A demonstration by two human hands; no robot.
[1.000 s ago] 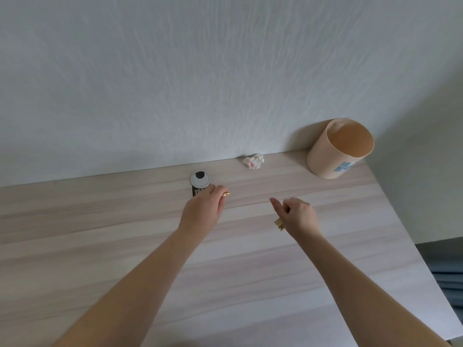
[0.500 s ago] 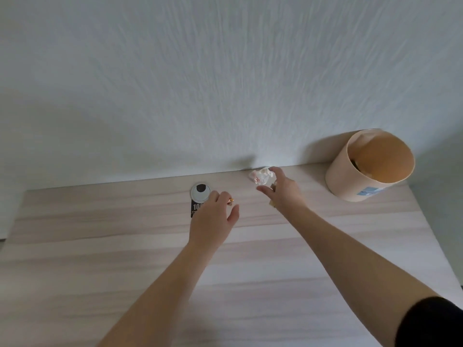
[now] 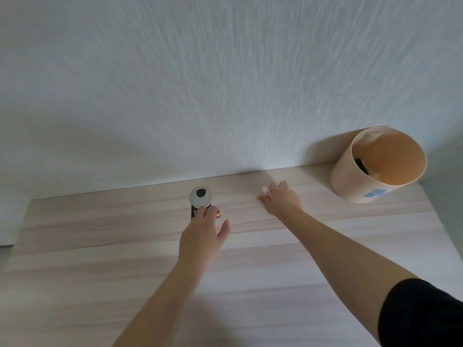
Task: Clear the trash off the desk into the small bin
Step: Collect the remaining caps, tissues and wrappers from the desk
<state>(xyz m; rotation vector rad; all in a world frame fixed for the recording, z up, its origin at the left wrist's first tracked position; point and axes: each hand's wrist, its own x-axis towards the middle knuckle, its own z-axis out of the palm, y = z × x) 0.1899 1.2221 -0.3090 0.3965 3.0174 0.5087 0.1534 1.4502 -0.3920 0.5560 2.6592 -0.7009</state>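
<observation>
My left hand (image 3: 203,234) lies palm down on the wooden desk (image 3: 125,271). Its fingertips cover the lower part of a black packet with white print (image 3: 193,212), its thumb is spread to the right, and a small gold wrapper (image 3: 218,215) sits pinched between its fingers. Further right, near the wall, my right hand (image 3: 281,200) is closed over a crumpled white wrapper (image 3: 265,189), of which only a corner shows. The small beige bin (image 3: 348,181) stands at the desk's back right corner, right of that hand, with some dark and white trash (image 3: 362,165) inside.
A round grey cable cover (image 3: 200,196) is set into the desk just behind the black packet. The white wall runs along the desk's back edge. The desk's right edge falls away a little past the bin.
My right hand has reached from mid-desk to the back and closed over the white wrapper. My left hand stayed by the black packet and spread its thumb. The view has tilted up.
</observation>
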